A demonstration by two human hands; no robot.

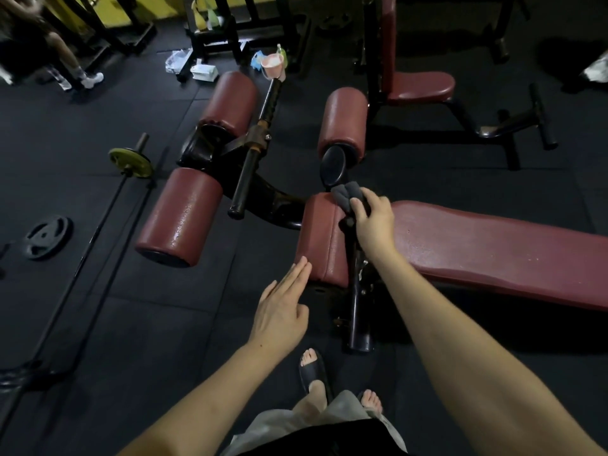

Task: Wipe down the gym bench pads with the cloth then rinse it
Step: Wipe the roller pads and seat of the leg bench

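dark rubber floor mats [98,307] fill this dim gym around my feet. my right hand [373,218] is curled over a grey cloth [345,195], pressing it onto the far end of the small seat pad [320,238], right at the gap before the long back pad [493,251]. my left hand [279,311] hangs with fingers straight and together, holding nothing, its fingertips just beside the seat pad's near corner; i cannot tell whether they touch it. past the cloth sit four maroon roller pads, the nearest one [179,215] to the left and another [343,121] just behind the cloth, with a black bar [255,148] running between them. a barbell [98,222] and a loose weight plate [47,236] lie on the floor to the left. a pink cup [273,65] stands beyond the rollers, and a second bench [418,85] stands at the back.
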